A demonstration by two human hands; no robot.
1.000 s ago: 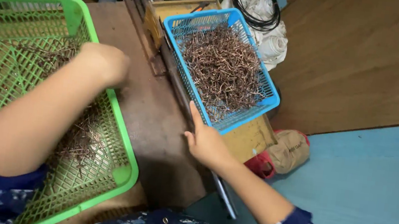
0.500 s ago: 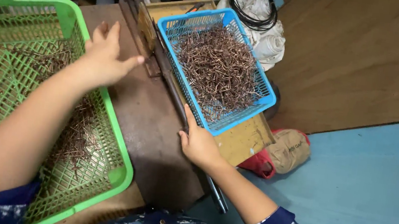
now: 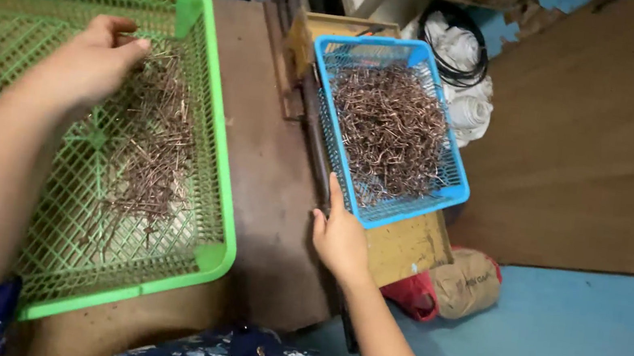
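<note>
Left hand [image 3: 91, 63] went from the green basket's [image 3: 214, 91] right rim, fingers spread, back inside near its far edge, fingers now curled on the loose copper wire pieces [image 3: 150, 140].

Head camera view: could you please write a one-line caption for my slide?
Left hand reaches into a green basket of thin metal pins; right hand rests beside a blue basket.

Bare board [image 3: 271, 156] between two baskets [image 3: 212, 107]
</note>
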